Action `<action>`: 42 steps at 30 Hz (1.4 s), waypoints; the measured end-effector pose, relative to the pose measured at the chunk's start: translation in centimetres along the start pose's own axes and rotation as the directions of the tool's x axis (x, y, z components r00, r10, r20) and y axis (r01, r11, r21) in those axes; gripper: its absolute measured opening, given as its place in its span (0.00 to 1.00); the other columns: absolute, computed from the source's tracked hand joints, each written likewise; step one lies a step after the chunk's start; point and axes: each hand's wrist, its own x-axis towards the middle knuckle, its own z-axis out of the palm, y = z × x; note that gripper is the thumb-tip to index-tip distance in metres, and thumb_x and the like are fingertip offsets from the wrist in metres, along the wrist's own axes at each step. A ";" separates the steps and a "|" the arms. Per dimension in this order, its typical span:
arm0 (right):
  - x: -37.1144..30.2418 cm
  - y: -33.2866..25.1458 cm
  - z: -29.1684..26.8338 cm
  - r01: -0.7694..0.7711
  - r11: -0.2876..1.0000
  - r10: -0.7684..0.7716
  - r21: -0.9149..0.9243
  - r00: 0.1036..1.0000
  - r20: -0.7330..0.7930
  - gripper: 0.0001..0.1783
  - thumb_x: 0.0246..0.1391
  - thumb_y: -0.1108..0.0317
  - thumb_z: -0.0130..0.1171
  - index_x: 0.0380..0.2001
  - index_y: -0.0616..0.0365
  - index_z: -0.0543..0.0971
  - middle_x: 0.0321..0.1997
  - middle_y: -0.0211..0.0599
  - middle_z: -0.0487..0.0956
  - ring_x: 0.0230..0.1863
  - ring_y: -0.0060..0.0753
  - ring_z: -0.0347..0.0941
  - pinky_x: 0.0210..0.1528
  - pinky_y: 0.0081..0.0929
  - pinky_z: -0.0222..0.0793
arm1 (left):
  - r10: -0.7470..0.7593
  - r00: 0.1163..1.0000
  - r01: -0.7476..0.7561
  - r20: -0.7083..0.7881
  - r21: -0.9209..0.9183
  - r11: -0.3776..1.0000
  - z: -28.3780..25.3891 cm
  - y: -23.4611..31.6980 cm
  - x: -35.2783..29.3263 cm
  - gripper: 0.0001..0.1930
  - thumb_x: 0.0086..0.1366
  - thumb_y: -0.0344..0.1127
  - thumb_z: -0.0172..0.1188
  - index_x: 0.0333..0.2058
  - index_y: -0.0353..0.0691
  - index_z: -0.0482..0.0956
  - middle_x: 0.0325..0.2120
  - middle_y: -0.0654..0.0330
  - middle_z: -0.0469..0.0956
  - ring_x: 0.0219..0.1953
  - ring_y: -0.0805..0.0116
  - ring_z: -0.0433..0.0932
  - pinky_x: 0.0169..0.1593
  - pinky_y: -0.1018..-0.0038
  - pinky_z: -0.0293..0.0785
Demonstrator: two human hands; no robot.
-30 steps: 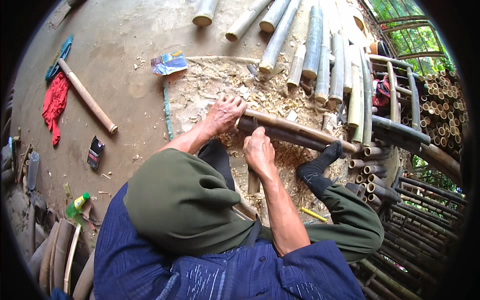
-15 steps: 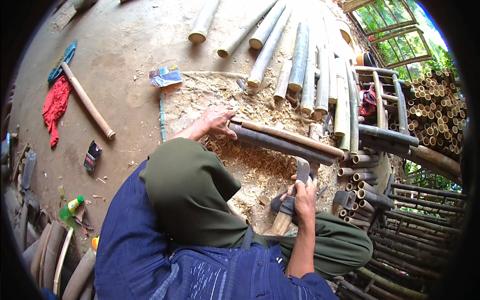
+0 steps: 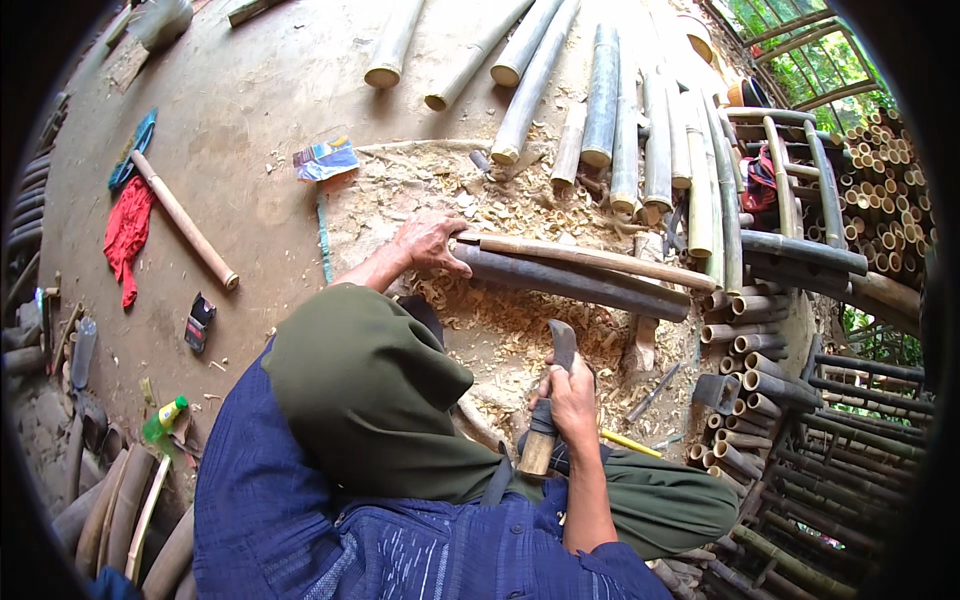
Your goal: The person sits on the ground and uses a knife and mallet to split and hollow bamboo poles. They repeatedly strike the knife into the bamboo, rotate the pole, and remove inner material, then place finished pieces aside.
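Observation:
My left hand (image 3: 432, 243) is closed on the left end of a dark bamboo pole (image 3: 570, 280), thumb low and fingers over the top. A paler split bamboo strip (image 3: 600, 257) lies along the pole's upper side, its left end touching my fingers. Below the pole, my right hand (image 3: 572, 400) grips a short machete with a curved tip, its dark blade (image 3: 563, 345) pointing up and away from me. The machete's pale wooden handle end (image 3: 537, 452) shows beneath the fist. Blade and bamboo are apart.
Wood shavings (image 3: 545, 205) cover the ground around the pole, whose right part rests by a wooden block (image 3: 642, 345). Long bamboo poles (image 3: 540, 85) lie beyond. A yellow stick (image 3: 630, 444) and a pointed tool (image 3: 654, 391) are near my right knee. Cut bamboo tubes (image 3: 745, 350) are stacked at right.
My right hand has drawn the machete left and toward me, away from the bamboo's right end. The yellow stick has come into sight. My left hand keeps its place on the pole.

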 end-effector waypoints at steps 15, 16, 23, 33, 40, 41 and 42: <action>4.7 -3.4 5.9 0.062 0.976 -0.059 -0.210 0.998 0.017 0.11 0.69 0.69 0.45 0.47 0.63 0.73 0.20 0.37 0.74 0.20 0.36 0.78 0.26 0.39 0.74 | -0.174 0.971 0.215 0.163 -0.284 0.934 -0.2 -0.1 0.6 0.46 0.40 0.66 0.80 0.52 0.37 0.84 0.39 0.45 0.87 0.44 0.51 0.87 0.49 0.56 0.81; 4.6 -3.2 5.8 0.067 0.979 -0.065 -0.194 0.998 0.016 0.10 0.70 0.69 0.45 0.47 0.63 0.73 0.21 0.36 0.74 0.20 0.35 0.78 0.26 0.38 0.74 | -0.174 0.965 0.236 0.195 -0.363 0.901 -0.3 -0.2 0.7 0.47 0.41 0.67 0.80 0.54 0.38 0.84 0.40 0.46 0.87 0.44 0.52 0.87 0.51 0.57 0.81; 0.3 -1.8 1.3 -0.039 0.998 0.037 -0.049 0.999 -0.033 0.13 0.72 0.70 0.44 0.53 0.65 0.72 0.24 0.31 0.72 0.20 0.28 0.75 0.25 0.28 0.78 | -0.274 0.962 0.210 0.005 -0.658 0.723 1.0 -4.4 0.1 0.24 0.67 0.61 0.69 0.52 0.50 0.88 0.39 0.60 0.85 0.43 0.66 0.81 0.47 0.64 0.77; -11.1 -5.4 -13.2 0.117 0.953 0.012 0.278 0.906 -0.423 0.19 0.70 0.70 0.46 0.60 0.66 0.69 0.24 0.32 0.72 0.19 0.36 0.77 0.22 0.36 0.80 | -0.572 0.702 0.079 -0.425 -0.752 0.655 -5.2 -5.0 -10.0 0.19 0.67 0.48 0.71 0.47 0.39 0.86 0.31 0.66 0.80 0.36 0.78 0.76 0.36 0.73 0.73; -13.8 -5.7 -19.5 0.235 0.959 -0.122 0.160 0.849 -0.514 0.19 0.72 0.67 0.47 0.61 0.65 0.69 0.24 0.34 0.70 0.19 0.33 0.75 0.22 0.33 0.78 | -0.500 0.774 -0.190 -0.388 -0.896 0.402 -5.0 0.0 -9.0 0.17 0.60 0.31 0.76 0.46 0.36 0.83 0.23 0.68 0.78 0.20 0.81 0.72 0.23 0.78 0.70; -13.3 -5.0 -19.6 0.249 0.960 -0.154 0.125 0.846 -0.510 0.19 0.72 0.67 0.46 0.61 0.65 0.69 0.24 0.33 0.71 0.19 0.32 0.75 0.23 0.32 0.78 | -0.541 0.768 -0.122 -0.343 -0.907 0.403 -4.1 0.5 -7.9 0.12 0.60 0.29 0.75 0.41 0.35 0.83 0.19 0.69 0.76 0.17 0.81 0.70 0.20 0.79 0.66; -12.8 -4.5 -18.5 0.255 0.955 -0.151 0.153 0.858 -0.491 0.19 0.72 0.68 0.46 0.61 0.65 0.69 0.24 0.32 0.71 0.20 0.31 0.75 0.23 0.31 0.78 | -0.613 0.734 -0.050 -0.292 -0.924 0.380 -3.3 1.1 -7.1 0.11 0.60 0.30 0.75 0.39 0.35 0.83 0.18 0.68 0.76 0.16 0.79 0.71 0.20 0.76 0.67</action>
